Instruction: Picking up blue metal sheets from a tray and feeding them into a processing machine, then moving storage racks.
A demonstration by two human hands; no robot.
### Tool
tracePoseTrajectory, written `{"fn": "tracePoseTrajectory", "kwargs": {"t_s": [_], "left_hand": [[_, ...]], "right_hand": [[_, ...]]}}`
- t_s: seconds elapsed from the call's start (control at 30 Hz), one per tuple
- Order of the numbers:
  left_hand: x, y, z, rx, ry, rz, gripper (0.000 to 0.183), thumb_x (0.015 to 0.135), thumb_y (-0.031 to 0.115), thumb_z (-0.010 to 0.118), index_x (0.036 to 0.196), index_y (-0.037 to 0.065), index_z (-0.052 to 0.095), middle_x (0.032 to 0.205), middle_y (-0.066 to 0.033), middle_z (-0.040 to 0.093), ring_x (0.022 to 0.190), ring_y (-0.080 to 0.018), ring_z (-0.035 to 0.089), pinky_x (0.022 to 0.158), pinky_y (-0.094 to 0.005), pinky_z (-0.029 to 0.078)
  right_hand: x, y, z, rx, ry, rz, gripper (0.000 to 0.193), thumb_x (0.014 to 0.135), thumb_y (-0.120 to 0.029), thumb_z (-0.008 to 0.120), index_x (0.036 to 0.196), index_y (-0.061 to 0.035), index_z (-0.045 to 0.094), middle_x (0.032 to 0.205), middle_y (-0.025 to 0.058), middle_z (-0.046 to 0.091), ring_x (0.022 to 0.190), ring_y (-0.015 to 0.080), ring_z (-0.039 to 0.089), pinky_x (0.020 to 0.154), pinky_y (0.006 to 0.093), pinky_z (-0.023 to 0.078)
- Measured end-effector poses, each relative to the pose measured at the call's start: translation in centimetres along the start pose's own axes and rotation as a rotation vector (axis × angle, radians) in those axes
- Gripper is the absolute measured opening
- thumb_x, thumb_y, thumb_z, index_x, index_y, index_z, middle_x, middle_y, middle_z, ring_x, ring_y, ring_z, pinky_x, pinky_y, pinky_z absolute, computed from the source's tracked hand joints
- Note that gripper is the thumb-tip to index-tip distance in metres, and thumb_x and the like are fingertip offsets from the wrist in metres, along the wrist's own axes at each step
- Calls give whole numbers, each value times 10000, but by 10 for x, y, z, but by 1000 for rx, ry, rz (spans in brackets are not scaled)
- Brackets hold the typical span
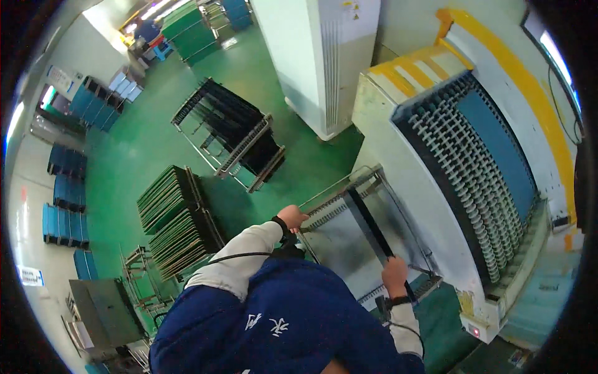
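Right hand (394, 277), fingers clamped on thin black panel (370, 222) (probably to steady it); left hand (291, 217), finger closure unclear, at slotted silver metal rack (328, 215)

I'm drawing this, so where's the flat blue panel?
In the head view, the flat blue panel lies on the grey conveyor rollers at upper right, beyond the right hand.

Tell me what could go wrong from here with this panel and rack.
The right hand alone holds the dark panel, toward its near end, so the far end might swing and knock the metal rack. The left hand is at the rack's edge, where it could get pinched if the rack shifts. The black cable across the left sleeve might snag on the rack.
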State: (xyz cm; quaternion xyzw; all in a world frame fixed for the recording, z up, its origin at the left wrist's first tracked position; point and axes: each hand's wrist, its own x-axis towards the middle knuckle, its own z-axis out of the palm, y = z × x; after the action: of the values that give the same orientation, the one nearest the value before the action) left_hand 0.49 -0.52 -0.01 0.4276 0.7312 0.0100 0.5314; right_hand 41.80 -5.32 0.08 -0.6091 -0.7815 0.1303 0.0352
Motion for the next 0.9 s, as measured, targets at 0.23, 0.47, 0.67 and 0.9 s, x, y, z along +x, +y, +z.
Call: {"fn": "tracePoseTrajectory", "kwargs": {"t_s": [0.23, 0.47, 0.67, 0.9], "left_hand": [[8, -11, 5, 10, 20, 15, 442, 841, 358, 550, 607, -7, 635, 517, -96, 608, 476, -205, 616, 514, -334, 519], [15, -14, 7, 66, 33, 84, 320, 862, 287, 563, 796, -8, 666, 585, -100, 630, 487, -191, 616, 467, -334, 513], [33, -11, 18, 27, -95, 103, 423, 825, 405, 579, 783, -10, 652, 669, -109, 629, 548, -202, 603, 513, -335, 494], [-53, 69, 18, -655, -708, 254, 655, 840, 619, 508, 1175, 57, 550, 1107, -62, 584, 961, -180, 569, 802, -383, 492]], "right_hand": [[-6, -12, -107, 80, 163, 16, 174, 738, -157, 620, 691, 5, 574, 757, 181, 550, 702, 363, 552, 617, 448, 438], [-6, 10, -146, 652, 358, 418, 216, 781, -105, 639, 656, 7, 504, 727, 111, 521, 686, 223, 475, 674, 339, 379], [14, -11, -164, 1414, 500, 548, 162, 850, -190, 634, 810, -48, 565, 773, 15, 548, 687, 152, 535, 645, 303, 456], [28, -54, -195, 1618, 385, 733, 283, 903, -273, 571, 973, 1, 589, 927, 76, 606, 831, 159, 577, 735, 302, 486]]}}
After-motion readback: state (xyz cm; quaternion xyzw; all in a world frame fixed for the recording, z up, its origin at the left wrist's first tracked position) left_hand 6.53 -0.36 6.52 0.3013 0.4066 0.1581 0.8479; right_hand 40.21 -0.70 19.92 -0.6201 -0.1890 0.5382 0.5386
